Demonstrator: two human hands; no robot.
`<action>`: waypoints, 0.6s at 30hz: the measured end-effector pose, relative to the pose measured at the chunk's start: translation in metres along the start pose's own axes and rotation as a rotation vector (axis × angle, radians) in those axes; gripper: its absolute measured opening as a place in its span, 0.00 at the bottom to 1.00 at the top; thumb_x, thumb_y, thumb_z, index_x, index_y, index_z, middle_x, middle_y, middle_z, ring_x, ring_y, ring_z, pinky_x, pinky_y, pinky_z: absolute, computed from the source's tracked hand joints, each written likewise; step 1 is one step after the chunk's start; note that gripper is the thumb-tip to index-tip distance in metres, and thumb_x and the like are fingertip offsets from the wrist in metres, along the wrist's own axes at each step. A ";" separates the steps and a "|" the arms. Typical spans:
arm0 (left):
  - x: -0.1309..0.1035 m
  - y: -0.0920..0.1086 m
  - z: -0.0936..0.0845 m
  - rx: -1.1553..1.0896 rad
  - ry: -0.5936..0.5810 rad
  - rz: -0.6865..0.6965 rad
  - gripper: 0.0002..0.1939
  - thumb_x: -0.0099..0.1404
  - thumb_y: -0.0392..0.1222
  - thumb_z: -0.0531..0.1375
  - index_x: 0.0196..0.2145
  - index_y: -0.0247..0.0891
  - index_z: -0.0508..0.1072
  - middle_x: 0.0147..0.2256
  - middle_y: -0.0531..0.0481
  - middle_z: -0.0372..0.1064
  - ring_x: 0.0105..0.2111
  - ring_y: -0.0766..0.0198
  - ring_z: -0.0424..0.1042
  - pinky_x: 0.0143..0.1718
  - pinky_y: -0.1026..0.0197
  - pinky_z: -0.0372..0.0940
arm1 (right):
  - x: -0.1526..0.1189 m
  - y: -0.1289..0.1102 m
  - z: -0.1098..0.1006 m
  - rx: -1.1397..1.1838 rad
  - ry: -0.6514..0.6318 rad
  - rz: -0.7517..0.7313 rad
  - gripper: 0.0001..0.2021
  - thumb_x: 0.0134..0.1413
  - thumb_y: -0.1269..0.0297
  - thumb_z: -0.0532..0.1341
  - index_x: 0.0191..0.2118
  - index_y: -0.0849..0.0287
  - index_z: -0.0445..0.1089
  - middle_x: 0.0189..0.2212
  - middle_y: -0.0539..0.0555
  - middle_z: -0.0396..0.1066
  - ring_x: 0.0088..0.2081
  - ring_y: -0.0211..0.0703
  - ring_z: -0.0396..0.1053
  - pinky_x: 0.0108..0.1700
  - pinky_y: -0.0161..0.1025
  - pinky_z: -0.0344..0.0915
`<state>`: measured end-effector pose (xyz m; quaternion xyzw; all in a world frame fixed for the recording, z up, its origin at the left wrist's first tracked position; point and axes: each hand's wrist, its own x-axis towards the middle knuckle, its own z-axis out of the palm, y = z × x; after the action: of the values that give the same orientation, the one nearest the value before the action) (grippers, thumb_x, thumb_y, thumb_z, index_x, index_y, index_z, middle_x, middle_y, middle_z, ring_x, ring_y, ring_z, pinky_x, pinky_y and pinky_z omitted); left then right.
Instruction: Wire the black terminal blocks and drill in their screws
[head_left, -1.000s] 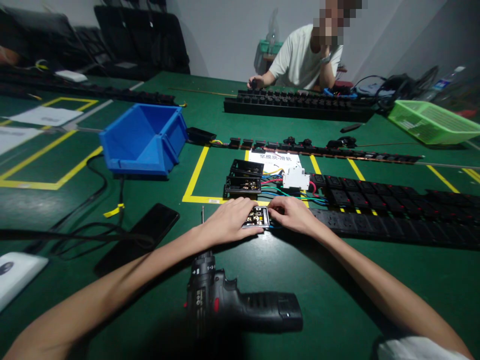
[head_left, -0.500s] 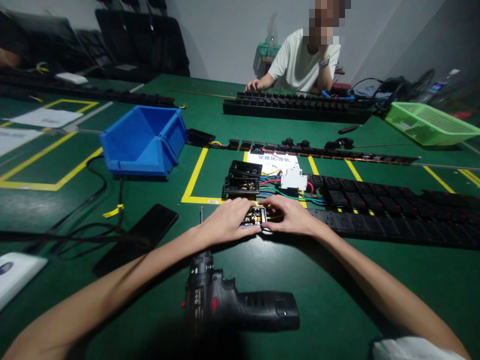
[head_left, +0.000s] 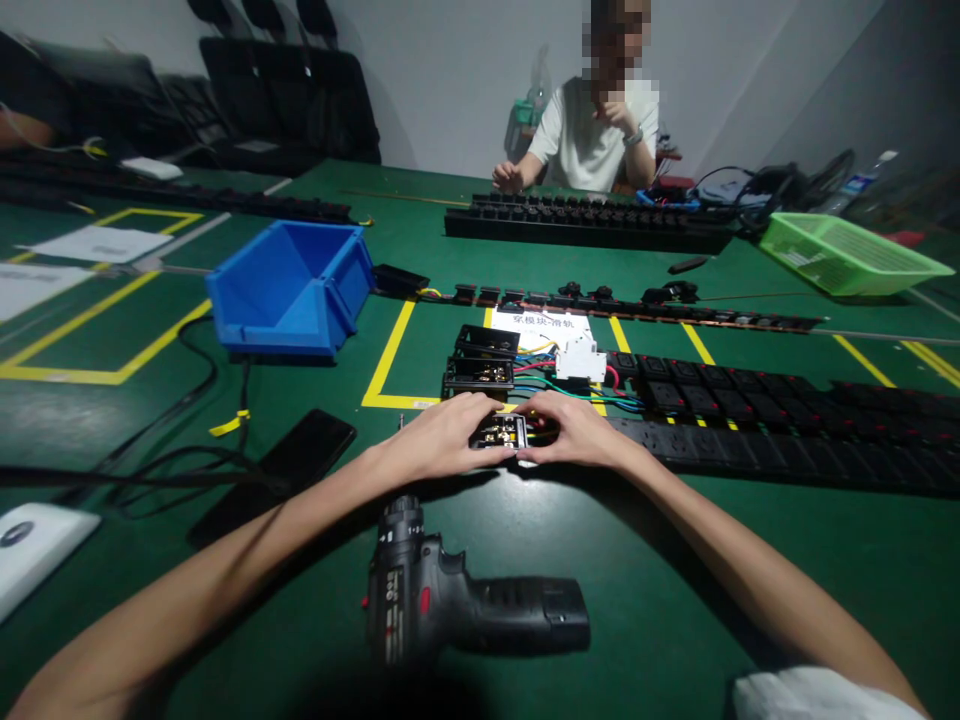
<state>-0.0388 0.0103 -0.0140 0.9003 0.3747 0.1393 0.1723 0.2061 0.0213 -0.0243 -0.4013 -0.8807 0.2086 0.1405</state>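
Observation:
My left hand (head_left: 439, 432) is closed around the left side of a small black terminal box (head_left: 501, 433) with brass-coloured screw terminals inside. My right hand (head_left: 568, 430) pinches the box's right end, where a pale rim (head_left: 523, 432) shows between thumb and fingers. Wires at that end are mostly hidden by my right hand. Just beyond lie two similar black terminal boxes (head_left: 480, 374), with coloured wires running right past a white circuit breaker (head_left: 580, 358). Nearer me, a black cordless drill (head_left: 420, 590) lies on its side, touched by neither hand.
Long black socket strips (head_left: 750, 450) stretch to the right. A blue bin (head_left: 289, 295) stands at left, with a phone (head_left: 277, 475) and loose cables nearby. Further off are a green basket (head_left: 855, 255), black rails (head_left: 585, 222) and a seated person (head_left: 577, 135).
The pale rim now sits closer against the box's right end. Both hands keep their hold. The view has shifted slightly, and the person opposite has moved a raised hand.

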 end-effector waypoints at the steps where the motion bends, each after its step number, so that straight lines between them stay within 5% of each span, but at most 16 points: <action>1: 0.000 -0.002 -0.006 0.000 0.028 -0.013 0.25 0.67 0.59 0.55 0.52 0.38 0.66 0.48 0.42 0.70 0.48 0.53 0.70 0.48 0.52 0.66 | 0.000 0.000 0.000 -0.002 0.001 0.000 0.27 0.48 0.46 0.66 0.50 0.57 0.70 0.45 0.56 0.72 0.44 0.47 0.70 0.43 0.41 0.64; 3: 0.002 -0.008 -0.020 0.015 0.135 -0.050 0.20 0.69 0.55 0.54 0.49 0.38 0.68 0.46 0.45 0.70 0.46 0.55 0.71 0.47 0.53 0.66 | -0.001 0.000 -0.001 -0.009 0.006 0.001 0.27 0.48 0.45 0.66 0.50 0.57 0.70 0.44 0.56 0.72 0.43 0.46 0.70 0.42 0.40 0.64; 6: 0.005 -0.028 -0.045 0.066 0.446 -0.172 0.15 0.69 0.50 0.54 0.46 0.37 0.66 0.44 0.45 0.68 0.45 0.58 0.69 0.46 0.55 0.67 | -0.001 0.000 -0.001 -0.014 0.012 -0.001 0.27 0.48 0.45 0.66 0.51 0.57 0.70 0.43 0.55 0.72 0.41 0.45 0.70 0.41 0.39 0.64; 8: 0.004 -0.048 -0.062 0.125 0.682 -0.278 0.16 0.69 0.48 0.55 0.48 0.34 0.64 0.46 0.43 0.65 0.46 0.59 0.68 0.44 0.57 0.67 | -0.002 0.000 -0.001 -0.013 0.015 -0.005 0.27 0.49 0.45 0.66 0.51 0.57 0.70 0.43 0.55 0.72 0.41 0.44 0.69 0.41 0.39 0.63; 11: -0.002 -0.089 -0.084 0.292 0.832 -0.441 0.21 0.66 0.46 0.60 0.51 0.31 0.61 0.49 0.41 0.62 0.49 0.56 0.64 0.50 0.52 0.65 | -0.002 0.000 0.000 -0.012 0.022 -0.007 0.28 0.49 0.44 0.66 0.50 0.57 0.70 0.44 0.56 0.72 0.41 0.45 0.70 0.42 0.39 0.63; 15: -0.019 -0.150 -0.098 0.353 0.753 -0.652 0.34 0.60 0.58 0.63 0.51 0.28 0.59 0.51 0.37 0.60 0.51 0.50 0.62 0.55 0.42 0.61 | -0.002 0.000 0.000 0.004 0.027 -0.004 0.27 0.48 0.45 0.66 0.50 0.57 0.71 0.44 0.56 0.72 0.40 0.44 0.69 0.41 0.39 0.63; 18: -0.031 -0.186 -0.099 0.300 0.590 -0.692 0.35 0.57 0.70 0.60 0.39 0.31 0.62 0.43 0.39 0.66 0.43 0.51 0.66 0.48 0.43 0.65 | -0.003 -0.001 -0.001 0.013 0.022 0.000 0.27 0.48 0.45 0.67 0.50 0.57 0.71 0.45 0.56 0.72 0.40 0.43 0.69 0.40 0.38 0.63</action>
<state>-0.2138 0.1314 -0.0054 0.6596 0.7012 0.2679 -0.0371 0.2077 0.0192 -0.0233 -0.4026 -0.8778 0.2100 0.1526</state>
